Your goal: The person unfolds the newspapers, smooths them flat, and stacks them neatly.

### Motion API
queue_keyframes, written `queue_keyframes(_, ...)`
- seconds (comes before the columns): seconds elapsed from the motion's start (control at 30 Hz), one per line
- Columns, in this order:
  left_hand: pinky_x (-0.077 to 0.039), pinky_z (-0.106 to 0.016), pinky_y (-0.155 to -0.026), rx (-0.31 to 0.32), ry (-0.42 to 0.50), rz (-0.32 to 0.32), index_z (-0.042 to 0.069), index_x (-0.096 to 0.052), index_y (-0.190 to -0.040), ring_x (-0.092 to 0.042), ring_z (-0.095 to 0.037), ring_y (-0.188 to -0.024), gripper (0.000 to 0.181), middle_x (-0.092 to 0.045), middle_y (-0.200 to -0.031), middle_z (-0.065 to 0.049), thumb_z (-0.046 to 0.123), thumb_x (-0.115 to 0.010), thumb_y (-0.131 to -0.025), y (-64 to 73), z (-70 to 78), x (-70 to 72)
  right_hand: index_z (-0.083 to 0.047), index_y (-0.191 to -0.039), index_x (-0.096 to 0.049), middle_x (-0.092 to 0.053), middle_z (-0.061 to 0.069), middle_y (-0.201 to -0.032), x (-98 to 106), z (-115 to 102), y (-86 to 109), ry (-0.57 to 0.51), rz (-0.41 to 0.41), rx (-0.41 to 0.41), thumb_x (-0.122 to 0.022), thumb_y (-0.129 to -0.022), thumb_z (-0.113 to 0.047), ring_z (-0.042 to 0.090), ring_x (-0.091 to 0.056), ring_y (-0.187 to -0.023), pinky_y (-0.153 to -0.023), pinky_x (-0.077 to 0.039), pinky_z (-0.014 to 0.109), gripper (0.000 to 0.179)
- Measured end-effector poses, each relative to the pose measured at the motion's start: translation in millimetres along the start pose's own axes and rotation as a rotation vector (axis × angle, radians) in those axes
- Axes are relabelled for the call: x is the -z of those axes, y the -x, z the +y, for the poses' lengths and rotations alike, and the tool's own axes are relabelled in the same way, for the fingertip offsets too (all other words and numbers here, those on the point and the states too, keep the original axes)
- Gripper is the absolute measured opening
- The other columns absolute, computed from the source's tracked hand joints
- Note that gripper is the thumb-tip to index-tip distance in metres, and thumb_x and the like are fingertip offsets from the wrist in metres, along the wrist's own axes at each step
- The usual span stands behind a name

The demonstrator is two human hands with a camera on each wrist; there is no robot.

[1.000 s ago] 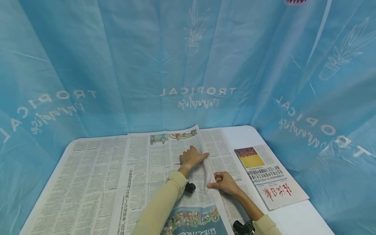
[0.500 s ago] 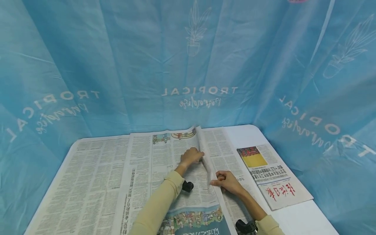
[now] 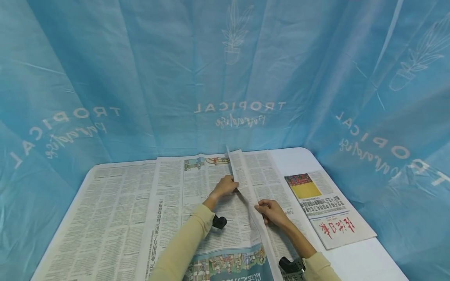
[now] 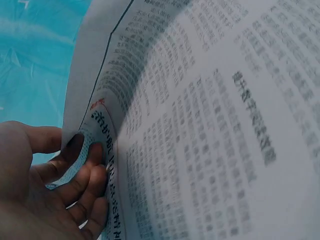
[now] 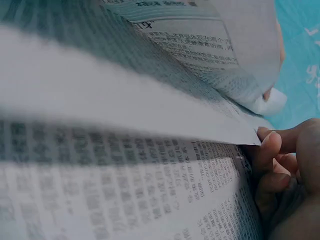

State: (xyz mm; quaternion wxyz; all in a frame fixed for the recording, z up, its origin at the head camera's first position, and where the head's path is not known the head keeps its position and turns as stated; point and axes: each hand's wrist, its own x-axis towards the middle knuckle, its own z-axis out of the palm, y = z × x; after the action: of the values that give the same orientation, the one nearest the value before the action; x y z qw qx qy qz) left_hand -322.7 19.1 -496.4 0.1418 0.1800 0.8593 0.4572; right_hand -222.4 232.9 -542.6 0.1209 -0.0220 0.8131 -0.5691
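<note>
A printed newspaper [image 3: 211, 238] lies spread across the white table, with one sheet's right-hand edge lifted and bent over. My left hand [image 3: 223, 187] pinches the raised edge of that sheet near the middle; in the left wrist view its thumb and forefinger hold the paper's margin [image 4: 82, 85]. Lower and to the right, my right hand [image 3: 273, 212] pinches the same sheet's edge between thumb and forefinger. The right wrist view shows those fingertips [image 5: 270, 142] on the white margin, above another printed page. The sheet's far corner stands up near the curtain.
A folded newspaper [image 3: 330, 210] with red lettering and a yellow picture lies on the table's right side. White tabletop [image 3: 293, 162] shows beyond it. Blue curtains [image 3: 168, 78] with mirrored white lettering hang close behind and on both sides.
My left hand has gone from spread fingers on the page to pinching its edge and has shifted slightly left. The lifted strip along the edge looks wider, and my right hand has moved slightly up.
</note>
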Motion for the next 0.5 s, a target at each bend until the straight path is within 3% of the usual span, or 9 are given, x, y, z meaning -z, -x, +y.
queue_keyframes(0.23, -0.038, -0.027, -0.053, 0.053, 0.130, -0.041, 0.013, -0.038, -0.069, -0.036, -0.012, -0.051, 0.034, -0.043, -0.059, -0.001, 0.011, -0.050, -0.100, 4.6, -2.3, 11.3, 0.012, -0.127, -0.050, -0.048, -0.004, -0.052, -1, 1, 1.4, 0.013, 0.005, 0.001, -0.059, -0.099, -0.026, 0.006, -0.044, -0.042, -0.042, -0.032, 0.019, 0.048)
queue_keyframes(0.37, -0.044, -0.029, -0.055, 0.075, 0.163, -0.044, 0.011, -0.042, -0.072, -0.048, -0.014, -0.054, 0.030, -0.056, -0.066, -0.010, 0.010, -0.052, -0.100, 9.5, -5.2, 21.6, 0.011, -0.127, -0.050, -0.048, -0.004, -0.053, -2, 1, 2.5, 0.022, 0.009, 0.010, -0.059, -0.098, -0.028, 0.007, -0.044, -0.043, -0.042, -0.032, 0.020, 0.049)
queue_keyframes(0.5, -0.039, -0.028, -0.054, 0.102, 0.144, -0.040, 0.010, -0.042, -0.071, -0.045, -0.013, -0.051, 0.031, -0.056, -0.063, -0.011, 0.012, -0.054, -0.100, 14.2, -6.8, 34.9, 0.011, -0.122, -0.053, -0.045, -0.003, -0.052, -1, 2, 2.4, 0.038, 0.014, 0.031, -0.059, -0.099, -0.027, 0.008, -0.043, -0.043, -0.041, -0.030, 0.020, 0.045)
